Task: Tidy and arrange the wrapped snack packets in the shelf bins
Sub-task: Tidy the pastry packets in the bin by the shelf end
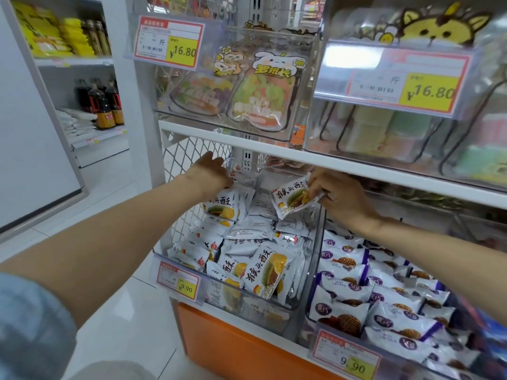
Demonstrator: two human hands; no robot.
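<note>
Head view, close, down onto shelf bins [290, 305]

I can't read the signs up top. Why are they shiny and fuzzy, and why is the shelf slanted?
Head view: light glares white on the upper right price tag, washing out its print; the wide-angle lens slants the white shelf edge; the sleeve at bottom left is blurred; the packet in the right hand is sharp.

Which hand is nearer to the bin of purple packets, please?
Right. The right hand, pinching a white packet, is by the purple-packet bin; the left hand is across the white-packet bin.
</note>
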